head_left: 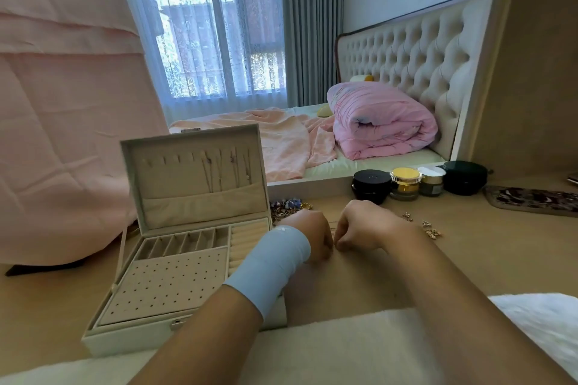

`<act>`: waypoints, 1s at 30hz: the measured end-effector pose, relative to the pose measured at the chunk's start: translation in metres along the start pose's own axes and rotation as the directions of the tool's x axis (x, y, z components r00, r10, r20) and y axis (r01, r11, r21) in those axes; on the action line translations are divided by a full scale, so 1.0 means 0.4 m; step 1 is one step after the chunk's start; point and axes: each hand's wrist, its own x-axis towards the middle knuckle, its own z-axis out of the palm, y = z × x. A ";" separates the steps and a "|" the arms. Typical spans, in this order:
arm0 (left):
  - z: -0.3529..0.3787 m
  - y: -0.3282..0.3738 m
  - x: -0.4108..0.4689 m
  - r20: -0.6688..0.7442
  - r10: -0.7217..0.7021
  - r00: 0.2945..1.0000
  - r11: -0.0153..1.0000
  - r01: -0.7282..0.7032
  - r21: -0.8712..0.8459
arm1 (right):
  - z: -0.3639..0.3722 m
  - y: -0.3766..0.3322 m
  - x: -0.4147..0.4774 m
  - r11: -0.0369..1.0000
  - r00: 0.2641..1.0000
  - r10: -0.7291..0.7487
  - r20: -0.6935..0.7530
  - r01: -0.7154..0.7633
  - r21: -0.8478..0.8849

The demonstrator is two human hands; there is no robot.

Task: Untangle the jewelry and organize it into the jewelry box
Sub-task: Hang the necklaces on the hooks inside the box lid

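While both hands, left hand [312, 236] & right hand [359, 228], pinch a thin chain [333, 226] on the tabletop [469, 259] beside the open jewelry box [187, 259], pulling too hard prob tightens the knot or snaps it.

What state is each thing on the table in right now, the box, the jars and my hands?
White jewelry box: lid open, chains hanging inside the lid.
Yellow-lidded glass jar: closed.
Black round jar: closed.
Left hand: pinched on a thin chain.
Right hand: pinched on it too.
Small gold pieces: loose on the table.
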 end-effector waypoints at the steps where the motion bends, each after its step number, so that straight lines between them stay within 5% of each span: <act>1: 0.004 0.001 0.006 -0.010 -0.020 1.000 1.000 0.020 -0.011 | -0.001 0.002 0.002 1.000 1.000 0.008 0.007 -0.008 -0.001; 12: 0.015 0.012 -0.011 -0.067 -0.052 0.996 0.983 0.063 0.172 | 0.004 -0.009 0.009 1.000 0.993 0.003 0.119 -0.006 0.023; 18: -0.015 -0.027 -0.036 -0.192 -0.002 0.981 0.973 -0.043 -0.228 | -0.025 -0.016 -0.009 0.984 0.990 -0.121 0.071 0.110 0.143; 23: -0.035 -0.075 -0.062 -0.289 -0.057 0.956 0.764 -0.144 -0.629 | -0.079 -0.042 -0.042 0.896 0.970 -0.241 0.041 0.206 0.394; 30: -0.081 -0.108 -0.114 -0.330 -0.054 0.943 0.416 -0.279 -0.866 | -0.112 -0.109 -0.075 0.754 0.936 -0.345 -0.062 0.316 0.576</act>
